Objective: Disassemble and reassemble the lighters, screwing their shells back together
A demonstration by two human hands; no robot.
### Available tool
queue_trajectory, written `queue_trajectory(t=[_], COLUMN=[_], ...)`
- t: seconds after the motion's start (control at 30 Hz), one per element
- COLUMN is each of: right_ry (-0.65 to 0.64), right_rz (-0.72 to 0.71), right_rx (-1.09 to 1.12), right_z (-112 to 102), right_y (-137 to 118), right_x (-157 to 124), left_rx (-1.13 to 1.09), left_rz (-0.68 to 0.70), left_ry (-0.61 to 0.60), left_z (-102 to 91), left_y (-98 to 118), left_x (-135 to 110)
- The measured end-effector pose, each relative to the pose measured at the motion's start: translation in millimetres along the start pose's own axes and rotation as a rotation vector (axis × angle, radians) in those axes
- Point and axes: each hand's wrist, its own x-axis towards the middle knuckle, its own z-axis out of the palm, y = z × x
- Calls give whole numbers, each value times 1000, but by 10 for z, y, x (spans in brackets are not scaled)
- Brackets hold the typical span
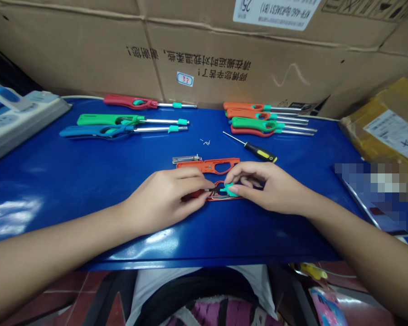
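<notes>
An orange lighter half-shell (221, 198) lies on the blue table below both hands, with thin wires and dark parts inside it. My left hand (177, 192) pinches a small black part (215, 190) at the shell's middle. My right hand (267, 183) has thumb and finger closed on a teal plastic piece (231, 190), the lighter's trigger by its look, just right of the black part. Just behind them lie the other orange half-shell (209, 166) with its oval opening and a clear fuel tank (185, 159). My left hand hides the near shell's left end.
Assembled gas lighters lie at the back left (110, 119) and back right (251, 123). A screwdriver (260, 151) and small metal bits (206, 142) lie behind the shells. A power strip (27, 113) stands left, a phone-like slab (367, 199) right, a cardboard box (197, 36) behind.
</notes>
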Motion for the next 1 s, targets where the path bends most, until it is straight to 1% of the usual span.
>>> queue_trajectory(t=[0.23,0.43,0.6,0.8,0.9,1.0], right_ry=[43,58,123,69,80,79], right_rz=[17,19,56,88,89,64], right_rx=[-8,-6,33,118,145,165], right_z=[34,46,41,63,77,85], right_y=[1,-6,-10,-34,-40,-33], right_x=[6,12,9,15,10,6], left_rx=[14,27,26,14,9,-3], left_rz=[45,63,65,76,66,57], left_ry=[60,71,103,107,124,101], left_z=[14,4,10,16,16,18], left_y=[-19,3,8,11,15,14], left_x=[6,15,18,21,20,15])
